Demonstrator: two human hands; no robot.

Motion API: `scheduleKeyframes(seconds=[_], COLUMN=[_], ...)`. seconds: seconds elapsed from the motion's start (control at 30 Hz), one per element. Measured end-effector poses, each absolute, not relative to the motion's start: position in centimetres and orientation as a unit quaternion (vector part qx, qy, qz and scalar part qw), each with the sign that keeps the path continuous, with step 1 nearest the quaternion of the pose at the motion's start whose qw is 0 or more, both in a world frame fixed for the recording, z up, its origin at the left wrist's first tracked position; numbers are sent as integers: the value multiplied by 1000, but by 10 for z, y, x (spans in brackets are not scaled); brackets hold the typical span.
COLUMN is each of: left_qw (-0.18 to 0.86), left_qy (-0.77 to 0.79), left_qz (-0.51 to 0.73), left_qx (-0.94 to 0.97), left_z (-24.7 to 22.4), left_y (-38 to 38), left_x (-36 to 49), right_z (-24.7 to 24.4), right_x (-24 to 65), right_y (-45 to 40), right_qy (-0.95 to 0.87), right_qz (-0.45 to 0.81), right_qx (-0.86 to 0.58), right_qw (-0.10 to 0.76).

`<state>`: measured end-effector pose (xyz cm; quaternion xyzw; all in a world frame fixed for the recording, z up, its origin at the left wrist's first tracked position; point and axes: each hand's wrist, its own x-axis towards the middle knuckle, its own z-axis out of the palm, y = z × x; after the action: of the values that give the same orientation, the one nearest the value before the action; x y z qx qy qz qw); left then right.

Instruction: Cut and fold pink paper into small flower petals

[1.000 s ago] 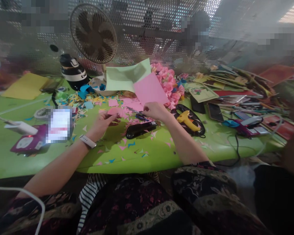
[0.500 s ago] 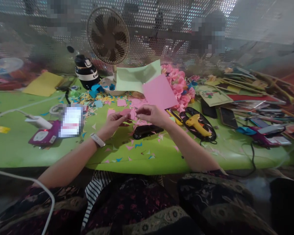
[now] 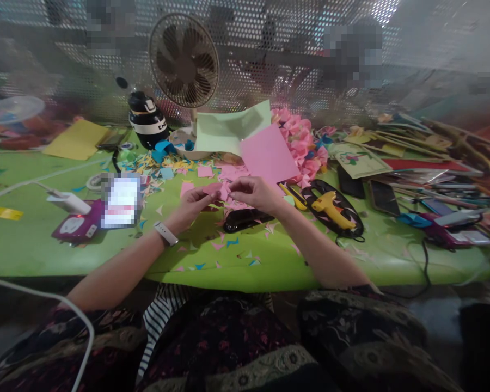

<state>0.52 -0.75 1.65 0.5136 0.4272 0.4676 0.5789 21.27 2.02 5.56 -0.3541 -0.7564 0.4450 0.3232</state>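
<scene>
A small piece of pink paper is pinched between the thumb and fingers of my left hand, which has a white band on its wrist. My right hand meets it from the other side, its fingertips closed at the paper's right end. Pink scraps lie on the green table just behind the hands. Below my right hand rests a long black object, partly covered by the wrist; its kind is unclear. A larger pink sheet leans behind, over a pale green sheet.
To the right lie a yellow glue gun, a yellow-handled tool and phones. Pink paper petals are heaped behind. A fan and black bottle stand at the back; a lit phone is left.
My right fingertips have come closer to my left hand and now touch the pink paper. The whole view has shifted slightly.
</scene>
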Motion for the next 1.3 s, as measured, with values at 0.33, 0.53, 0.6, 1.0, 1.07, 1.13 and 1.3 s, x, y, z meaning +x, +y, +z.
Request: scheduleKeyframes(seconds=[0.33,0.53,0.6,1.0,1.07,1.13,1.3], left_qw=[579,605,609,651,657,657,652], left_qy=[430,421,419,392,387,388,388], left_qz=[469,471,469,495,493,495,486], left_qx=[509,485,484,421,419,415,433], left_z=[17,17,18,19,19,19,17], left_y=[-8,-8,-9,-8,-7,-7,-6], left_x=[6,7,7,6,6,5,4], right_z=[56,52,51,58,57,56,55], right_x=[212,210,210,209,208,207,206], right_y=[20,20,20,15,14,14,14], right_qy=[-756,-756,-755,-721,-715,-713,-724], right_qz=[453,457,462,507,520,525,498], right_qx=[-347,-341,-339,-336,-327,-324,-344], right_qw=[322,322,319,334,334,333,331])
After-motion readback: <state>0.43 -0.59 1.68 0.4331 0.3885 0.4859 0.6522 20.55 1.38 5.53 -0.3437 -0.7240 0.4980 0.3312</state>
